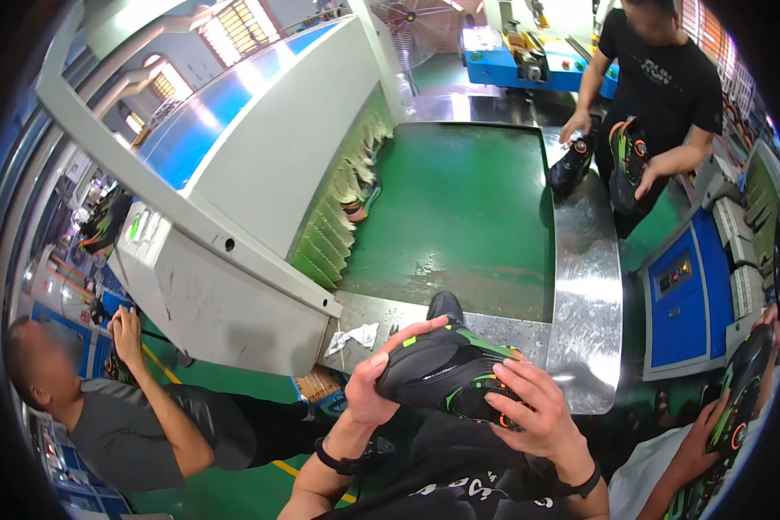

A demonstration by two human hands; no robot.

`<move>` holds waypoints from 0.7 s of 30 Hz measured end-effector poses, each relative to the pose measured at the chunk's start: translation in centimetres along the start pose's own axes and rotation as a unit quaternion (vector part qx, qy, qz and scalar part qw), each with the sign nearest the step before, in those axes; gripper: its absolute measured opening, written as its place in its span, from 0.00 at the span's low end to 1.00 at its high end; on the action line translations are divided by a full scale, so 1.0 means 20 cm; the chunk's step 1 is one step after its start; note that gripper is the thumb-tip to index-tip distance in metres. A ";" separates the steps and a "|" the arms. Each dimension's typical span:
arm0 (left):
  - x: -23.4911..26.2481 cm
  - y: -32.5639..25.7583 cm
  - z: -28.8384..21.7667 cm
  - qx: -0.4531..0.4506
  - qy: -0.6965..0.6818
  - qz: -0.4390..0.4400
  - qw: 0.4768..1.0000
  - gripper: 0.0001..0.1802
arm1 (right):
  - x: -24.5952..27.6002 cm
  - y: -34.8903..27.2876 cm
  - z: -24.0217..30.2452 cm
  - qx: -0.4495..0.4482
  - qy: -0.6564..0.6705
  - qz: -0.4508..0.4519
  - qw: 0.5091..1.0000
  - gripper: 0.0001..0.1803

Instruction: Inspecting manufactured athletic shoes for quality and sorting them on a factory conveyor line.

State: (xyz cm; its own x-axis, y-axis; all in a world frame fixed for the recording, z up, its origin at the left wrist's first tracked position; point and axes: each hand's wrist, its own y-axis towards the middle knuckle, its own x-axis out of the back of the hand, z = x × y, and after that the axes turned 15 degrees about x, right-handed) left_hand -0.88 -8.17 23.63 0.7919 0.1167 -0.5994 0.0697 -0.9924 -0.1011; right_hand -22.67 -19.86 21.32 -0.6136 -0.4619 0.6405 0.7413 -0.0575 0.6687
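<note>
Between my hands is a black shoe with green and orange trim, lying roughly sideways in front of my chest. My left hand grips one end, its fingers stretched along the far edge. The fingers of my right hand curl over the other end, around the laces or dial area, which they partly hide. Just beyond the held shoe, a second dark shoe shows its tip at the metal edge of the conveyor table. A crumpled white cloth lies on that edge, left of the shoe.
Ahead runs a green conveyor belt with a metal rim. A shoe sits by the bristle curtain of the grey machine. Co-workers handle shoes at the far right, near right and left. A blue cabinet stands right.
</note>
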 end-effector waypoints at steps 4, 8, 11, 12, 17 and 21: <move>-0.02 -0.09 -0.04 0.008 -0.009 -0.051 0.999 0.40 | 0.04 0.06 0.06 0.015 -0.025 0.024 0.999 0.30; 0.02 -0.13 -0.11 -0.033 0.037 -0.026 0.998 0.37 | 0.06 0.21 0.12 0.031 -0.026 0.030 0.999 0.29; 0.00 -0.18 -0.17 -0.059 0.031 -0.015 0.998 0.34 | 0.09 0.31 0.17 0.023 -0.041 0.060 0.997 0.25; -0.01 -0.20 -0.19 -0.071 0.079 -0.056 0.993 0.33 | 0.10 0.33 0.19 0.011 -0.039 0.058 0.998 0.25; 0.03 -0.16 -0.09 -0.070 -0.003 -0.091 0.993 0.33 | 0.04 0.32 0.15 0.001 -0.055 0.067 0.996 0.25; 0.25 0.08 0.06 0.085 -0.057 -0.153 0.983 0.27 | -0.14 0.13 -0.03 -0.185 0.034 0.013 0.982 0.34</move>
State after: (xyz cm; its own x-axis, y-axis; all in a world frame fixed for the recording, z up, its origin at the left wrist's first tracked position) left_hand 2.46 -9.22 19.56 0.6758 0.4224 -0.6040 0.1847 -0.8904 -0.4160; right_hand -18.91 -19.18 21.01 -0.5835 -0.5240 0.6204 0.8118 -0.3567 0.4623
